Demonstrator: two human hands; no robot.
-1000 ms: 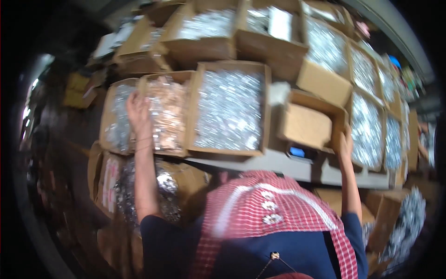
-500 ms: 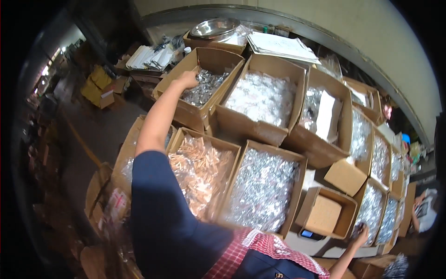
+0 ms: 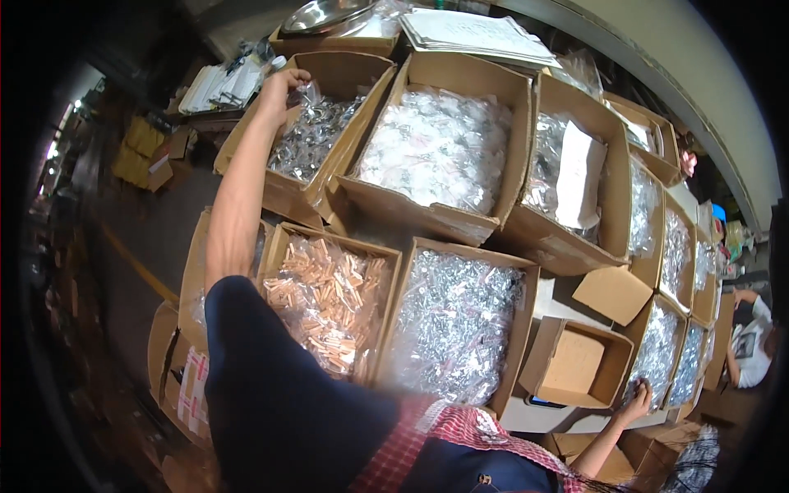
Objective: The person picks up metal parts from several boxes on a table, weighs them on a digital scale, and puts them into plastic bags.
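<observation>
My left hand (image 3: 283, 85) is over the far-left cardboard box (image 3: 349, 67), its fingers pinching a small clear plastic bag (image 3: 309, 94). Beneath it, the box holds a heap of small shiny metal parts in clear bags (image 3: 316, 135). Far to the right, my right hand (image 3: 635, 403) rests at the near edge of a box of silvery bagged parts (image 3: 660, 341). Its fingers are curled together around something small and dark that I cannot make out.
Around me stand boxes of white bagged pieces (image 3: 440, 152), copper-coloured tubes (image 3: 329, 300) and silvery parts (image 3: 460, 320). A small carton (image 3: 575, 361) sits beside them. Papers (image 3: 477, 37) and a steel bowl (image 3: 325, 12) lie behind. Another person (image 3: 752, 345) is at far right.
My left hand has risen from among the metal parts toward the box's left rim, now with a clear bag in its fingers. The view has shifted; my right hand stays by its box.
</observation>
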